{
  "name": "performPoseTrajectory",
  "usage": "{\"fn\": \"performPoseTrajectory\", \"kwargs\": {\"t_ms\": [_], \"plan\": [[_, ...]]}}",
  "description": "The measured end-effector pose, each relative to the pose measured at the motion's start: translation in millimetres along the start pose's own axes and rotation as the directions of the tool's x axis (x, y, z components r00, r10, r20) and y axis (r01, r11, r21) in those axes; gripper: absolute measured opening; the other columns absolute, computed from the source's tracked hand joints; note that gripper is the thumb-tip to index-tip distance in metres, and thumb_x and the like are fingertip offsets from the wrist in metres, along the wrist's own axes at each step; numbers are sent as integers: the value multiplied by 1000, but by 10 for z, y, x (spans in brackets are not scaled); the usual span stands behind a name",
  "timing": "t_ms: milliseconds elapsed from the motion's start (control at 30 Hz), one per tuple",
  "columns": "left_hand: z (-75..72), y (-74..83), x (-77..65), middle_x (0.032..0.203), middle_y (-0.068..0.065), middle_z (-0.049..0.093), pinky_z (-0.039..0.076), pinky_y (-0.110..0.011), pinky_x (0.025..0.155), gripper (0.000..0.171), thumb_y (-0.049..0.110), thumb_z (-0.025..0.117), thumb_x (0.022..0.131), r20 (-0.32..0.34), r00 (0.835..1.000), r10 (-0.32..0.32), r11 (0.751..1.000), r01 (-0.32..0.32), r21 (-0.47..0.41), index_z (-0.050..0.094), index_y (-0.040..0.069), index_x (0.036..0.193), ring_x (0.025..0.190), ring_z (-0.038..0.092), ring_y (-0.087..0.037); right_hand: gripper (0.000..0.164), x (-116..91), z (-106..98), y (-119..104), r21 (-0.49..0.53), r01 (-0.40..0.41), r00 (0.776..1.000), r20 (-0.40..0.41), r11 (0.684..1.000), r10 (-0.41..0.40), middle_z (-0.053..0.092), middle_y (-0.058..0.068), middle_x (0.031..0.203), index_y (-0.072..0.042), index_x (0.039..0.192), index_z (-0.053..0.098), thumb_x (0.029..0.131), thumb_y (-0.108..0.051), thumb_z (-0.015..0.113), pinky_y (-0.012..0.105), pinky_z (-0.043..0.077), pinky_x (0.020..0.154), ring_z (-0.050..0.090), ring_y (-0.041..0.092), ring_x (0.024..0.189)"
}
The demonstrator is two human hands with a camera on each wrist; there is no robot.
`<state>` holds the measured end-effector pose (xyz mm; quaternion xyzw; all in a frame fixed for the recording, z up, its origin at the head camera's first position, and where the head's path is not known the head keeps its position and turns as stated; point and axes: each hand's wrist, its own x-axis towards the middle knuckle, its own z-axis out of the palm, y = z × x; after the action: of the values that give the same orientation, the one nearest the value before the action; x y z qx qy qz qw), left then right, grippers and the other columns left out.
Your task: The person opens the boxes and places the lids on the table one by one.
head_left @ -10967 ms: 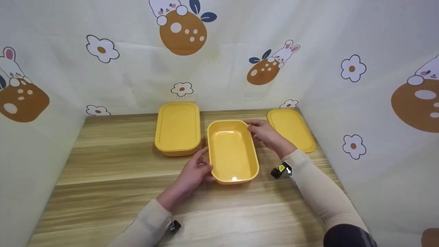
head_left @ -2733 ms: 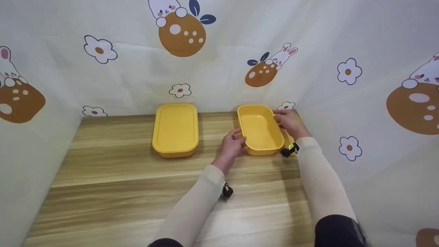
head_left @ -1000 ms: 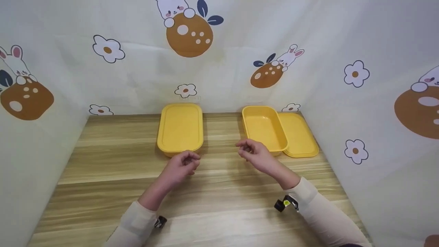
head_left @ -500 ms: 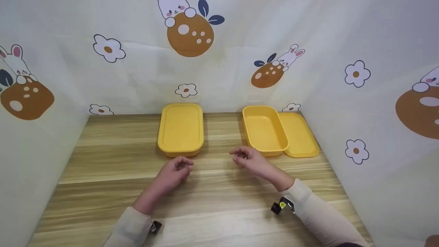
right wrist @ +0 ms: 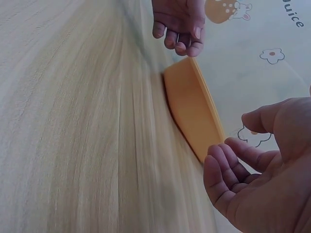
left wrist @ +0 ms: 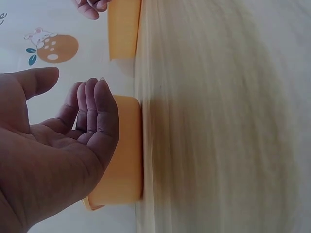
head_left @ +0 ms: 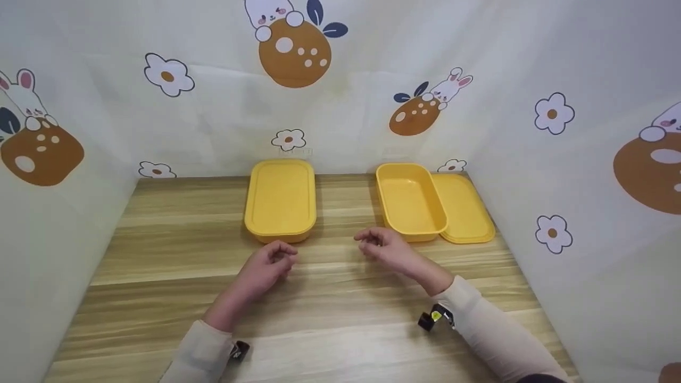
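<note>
My left hand (head_left: 266, 268) hovers over the table in front of a yellow lidded food container (head_left: 281, 199), its fingers loosely curled around nothing. In the left wrist view, that container's side (left wrist: 124, 160) shows behind the relaxed left fingers. My right hand (head_left: 391, 250), likewise loosely bent and holding nothing, is at the near left corner of an uncovered yellow food container (head_left: 409, 199). The inside of that container is bare. A flat yellow lid (head_left: 463, 210) lies along its right side, partly hidden by the container's rim.
Wood-grain table (head_left: 330, 330) runs under everything. Pale curtain walls (head_left: 213, 106) printed with rabbits and flowers enclose it at the back and both sides. Both containers stand near the back wall, with a gap of bare table between them.
Earlier both hands held the uncovered container at mid-table and moved it back and right beside the lid. They let go, drew back toward the person, and have barely moved over the last half second.
</note>
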<state>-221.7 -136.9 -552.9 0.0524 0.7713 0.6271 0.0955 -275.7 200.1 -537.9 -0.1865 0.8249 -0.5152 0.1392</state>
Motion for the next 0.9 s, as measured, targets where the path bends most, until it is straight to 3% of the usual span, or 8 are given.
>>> {"fn": "performPoseTrajectory", "kwargs": {"t_ms": [167,400,600,733,900], "plan": [[-149,72,-8,101,-9,66,58,-32,72,21,9,69,108,-18,1000,-7,1000,7,-17,67,-5,123,87,63,-24,33,40,54,8,7,-21,1000,0,1000,21,74,12,105,9,132,71,108,-13,68,26,55,76,64,19,91],[-450,232,78,107,-10,63,61,-32,85,25,7,65,110,-54,998,36,998,-39,-52,63,-10,128,97,63,-24,37,179,141,-35,90,-67,998,-4,994,67,72,31,118,11,136,68,106,-11,67,31,56,79,65,14,93],[-681,224,329,105,-10,63,61,-28,81,27,8,65,112,-149,986,77,992,-91,-90,62,-13,129,91,63,-19,39,327,199,-90,139,-107,994,-14,984,110,72,24,115,10,138,66,106,-12,67,36,56,80,64,15,92],[-850,205,523,109,-12,65,60,-25,80,29,11,64,112,-240,970,43,996,-60,-66,64,-10,132,92,62,-16,40,413,240,-106,159,-121,992,-5,980,123,71,18,113,8,141,64,106,-11,65,40,57,83,65,16,92],[-1008,205,771,121,-18,64,59,-24,86,31,15,61,113,-328,944,20,999,-28,-21,63,-8,134,104,64,-24,39,514,283,-106,219,-147,989,0,965,150,71,26,119,8,142,63,107,-10,64,45,60,87,70,24,96]]}}
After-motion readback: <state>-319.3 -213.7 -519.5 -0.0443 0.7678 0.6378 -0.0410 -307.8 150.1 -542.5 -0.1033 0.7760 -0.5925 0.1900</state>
